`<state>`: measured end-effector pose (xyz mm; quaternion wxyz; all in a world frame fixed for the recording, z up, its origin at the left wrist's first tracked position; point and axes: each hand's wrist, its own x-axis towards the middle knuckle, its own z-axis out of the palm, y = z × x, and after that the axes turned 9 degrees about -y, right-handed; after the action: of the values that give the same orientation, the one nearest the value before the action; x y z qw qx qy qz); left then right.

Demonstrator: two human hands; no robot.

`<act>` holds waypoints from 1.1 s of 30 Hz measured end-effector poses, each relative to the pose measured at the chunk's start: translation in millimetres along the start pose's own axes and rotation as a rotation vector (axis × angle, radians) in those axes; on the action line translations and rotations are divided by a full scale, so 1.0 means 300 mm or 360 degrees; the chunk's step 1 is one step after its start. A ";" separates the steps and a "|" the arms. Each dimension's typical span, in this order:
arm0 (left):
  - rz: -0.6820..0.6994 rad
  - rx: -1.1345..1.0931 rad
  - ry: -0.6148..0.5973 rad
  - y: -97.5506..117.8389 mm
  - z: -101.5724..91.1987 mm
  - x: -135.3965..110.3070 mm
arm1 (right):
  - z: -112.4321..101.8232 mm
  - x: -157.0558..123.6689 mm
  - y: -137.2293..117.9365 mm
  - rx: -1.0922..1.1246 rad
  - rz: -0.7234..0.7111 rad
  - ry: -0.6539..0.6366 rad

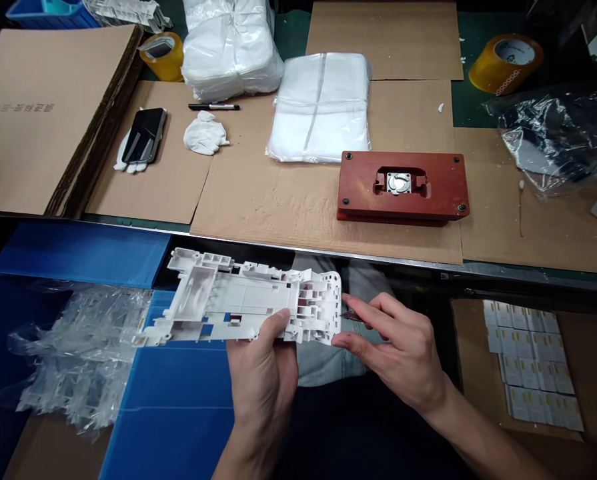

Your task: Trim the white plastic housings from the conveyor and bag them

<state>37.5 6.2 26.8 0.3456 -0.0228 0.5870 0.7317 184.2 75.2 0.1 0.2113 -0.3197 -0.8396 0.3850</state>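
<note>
A long, flat moulded part of matte white plastic, ribbed and pierced with small square pockets, is held at a slant across the lower middle of the view, just below the table's metal edge and above the person's denim-clad lap. The left hand grips it from below, its fingers curled out of sight under the part and its thumb pressed on the smooth upper face. At the part's ribbed right end, around 3 o'clock from the left hand, the right hand has its fingers bent and nearly closed, with the thumb tip at the plastic edge. Thumb and forefinger seem to pinch a narrow tool, too small to make out clearly. At 9 o'clock, a crinkled clear polythene bag of translucent moulded pieces lies on a blue corrugated plastic bin. At 12 o'clock, overlapping corrugated cardboard sheets cover the table and carry a brick-red rectangular block, fixed with black bolts around a recessed silver metal insert, and a flat pack of soft white polythene bags. At 4 o'clock, a brown cardboard tray holds rows of small white yellow-marked pieces.
</note>
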 end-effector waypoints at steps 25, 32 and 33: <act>-0.0193 -0.0823 -0.0993 0.023 -0.147 0.086 | -0.106 -0.017 0.188 -0.0458 0.0268 -0.0700; -0.0583 -0.1016 -0.1271 0.017 -0.158 0.072 | -0.132 -0.007 0.192 -0.0616 0.0392 -0.0590; -0.0610 -0.1001 -0.1246 0.018 -0.157 0.070 | -0.130 -0.013 0.197 -0.0691 0.0369 -0.0607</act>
<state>1.0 -25.5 7.6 0.6425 0.0428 0.1521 0.7498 232.5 122.0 -22.7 -0.0687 -0.3728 -0.8848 0.2711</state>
